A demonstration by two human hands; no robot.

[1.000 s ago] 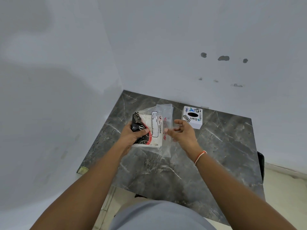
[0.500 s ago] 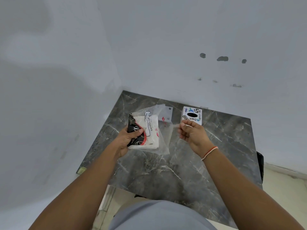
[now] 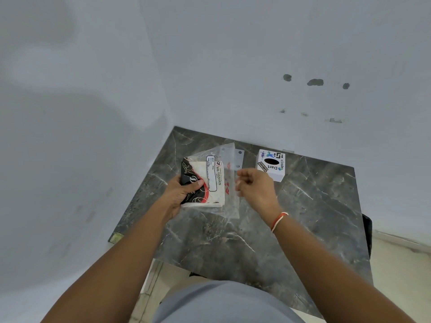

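Observation:
A pack of tissues (image 3: 215,180), white with a black and red end, sits inside a clear plastic wrapper (image 3: 229,159) and is held just above the dark marble table (image 3: 314,206). My left hand (image 3: 180,194) grips the pack's black end, thumb on top. The fingers of my right hand (image 3: 255,186) are curled at the loose right edge of the wrapper and pinch the plastic there. A white cube-shaped tissue box (image 3: 271,165) with stickers and a black oval opening stands on the table just beyond my right hand.
The table stands in a corner, with pale walls close on the left and behind. Its right edge borders a dark object (image 3: 367,231) and a light floor (image 3: 401,264). My torso is at the table's near edge.
My right hand swung out to the right toward the white box, then came back to the wrapper's edge. The left hand shifted the pack slightly left and kept its grip.

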